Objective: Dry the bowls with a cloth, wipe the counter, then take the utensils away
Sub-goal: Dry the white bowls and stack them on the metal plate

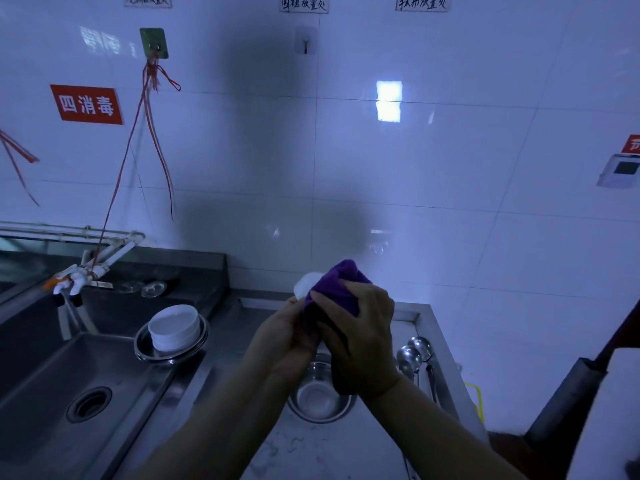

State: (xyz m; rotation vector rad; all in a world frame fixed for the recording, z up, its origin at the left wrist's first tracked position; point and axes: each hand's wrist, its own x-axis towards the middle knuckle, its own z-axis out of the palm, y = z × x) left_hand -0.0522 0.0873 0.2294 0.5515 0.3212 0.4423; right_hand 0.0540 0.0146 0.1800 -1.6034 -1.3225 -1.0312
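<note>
My left hand [284, 332] holds a small white bowl [305, 283] up over the counter; only its rim shows. My right hand [360, 327] grips a purple cloth [341, 284] wrapped over that bowl. Below my hands a steel bowl [317, 398] stands on the steel counter [221, 344]. Stacked white bowls [175, 327] sit in a steel dish [143, 348] to the left. Metal spoons [414, 351] lie at the right of the counter.
A deep steel sink [52, 382] with a drain lies at the left, a white tap [74, 275] above it. Glass lids [152, 289] rest behind the sink. A white tiled wall [381, 202] stands close behind. A dark pole [568, 400] leans at the right.
</note>
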